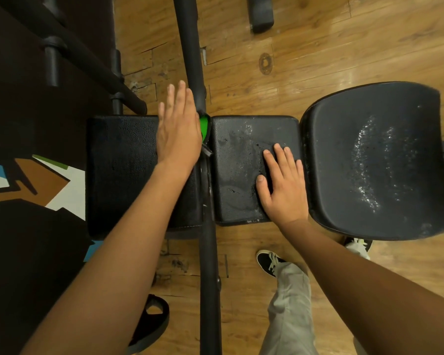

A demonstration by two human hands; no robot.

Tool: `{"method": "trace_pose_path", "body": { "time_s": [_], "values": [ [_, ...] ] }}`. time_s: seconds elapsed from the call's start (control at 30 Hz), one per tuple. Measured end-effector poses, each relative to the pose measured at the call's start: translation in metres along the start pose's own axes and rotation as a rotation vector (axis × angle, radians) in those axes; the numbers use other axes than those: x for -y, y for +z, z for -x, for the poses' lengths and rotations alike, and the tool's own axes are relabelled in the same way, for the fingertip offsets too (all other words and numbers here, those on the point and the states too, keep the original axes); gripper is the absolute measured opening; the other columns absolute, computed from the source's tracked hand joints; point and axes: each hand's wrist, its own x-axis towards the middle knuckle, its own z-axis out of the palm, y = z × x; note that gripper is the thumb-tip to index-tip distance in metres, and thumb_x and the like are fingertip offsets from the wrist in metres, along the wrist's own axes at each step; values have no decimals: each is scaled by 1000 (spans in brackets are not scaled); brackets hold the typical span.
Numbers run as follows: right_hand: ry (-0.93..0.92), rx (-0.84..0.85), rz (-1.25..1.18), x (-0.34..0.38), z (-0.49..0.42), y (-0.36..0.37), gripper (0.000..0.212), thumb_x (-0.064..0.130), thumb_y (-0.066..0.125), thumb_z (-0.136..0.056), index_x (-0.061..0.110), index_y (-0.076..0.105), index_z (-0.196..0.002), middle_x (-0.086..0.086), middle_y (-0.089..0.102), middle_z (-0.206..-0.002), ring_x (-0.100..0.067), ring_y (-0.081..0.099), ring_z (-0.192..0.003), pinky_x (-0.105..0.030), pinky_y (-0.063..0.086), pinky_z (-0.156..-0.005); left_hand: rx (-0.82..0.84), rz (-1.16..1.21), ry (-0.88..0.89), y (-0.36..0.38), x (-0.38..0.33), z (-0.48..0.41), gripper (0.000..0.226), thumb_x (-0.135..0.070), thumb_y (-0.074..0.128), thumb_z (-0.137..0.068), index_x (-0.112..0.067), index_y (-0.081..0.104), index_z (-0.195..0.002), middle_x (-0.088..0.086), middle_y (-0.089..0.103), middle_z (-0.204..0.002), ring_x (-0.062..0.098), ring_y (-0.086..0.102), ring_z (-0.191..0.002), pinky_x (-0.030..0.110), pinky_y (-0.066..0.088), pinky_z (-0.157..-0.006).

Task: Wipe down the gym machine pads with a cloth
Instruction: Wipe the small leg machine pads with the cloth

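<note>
Looking straight down at a weight bench, the person has both hands spread flat and neither one is gripping anything. The left hand [178, 131] lies palm-down with straight fingers on the left pad [121, 170], right beside the black bar [210, 278] that runs between the two hands. The right hand [282, 185] presses flat, fingers slightly fanned, on the middle pad [236, 155].

The weird part is that no cloth plainly shows. There's a green bit [203, 125] tucked in the gap just off the left hand's little-finger side; could be a rag, could be torn foam, can't tell. A darker patch sits under the right hand's thumb side, and that's equally unclear.

Step-wise, this reads as mid-wipe. The middle pad around the right hand has wet streaks, and the seat pad [374, 160] out past the right hand's fingers has a shiny damp sheen. The left pad under the left hand looks dry, so it's probably next.

The next move likely needs the cloth flat under a palm and long strokes across that left pad, steering clear of the bar.

No bottles, buckets or other containers in view, so nothing to report there.
</note>
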Motion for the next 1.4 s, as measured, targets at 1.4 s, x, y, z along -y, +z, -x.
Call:
{"method": "trace_pose_path", "body": {
  "time_s": [1.4],
  "values": [
    [-2, -7, -15, 0, 1, 0, 57, 40, 40, -104, 20, 38, -157, -2, 26, -168, -20, 9, -158, -48, 8, -128, -45, -84, -7, 26, -30, 15, 53, -26, 31, -111, -10, 22, -160, 6, 8, -170, 24, 0, -157, 50, 5, -127]
  ]
}}
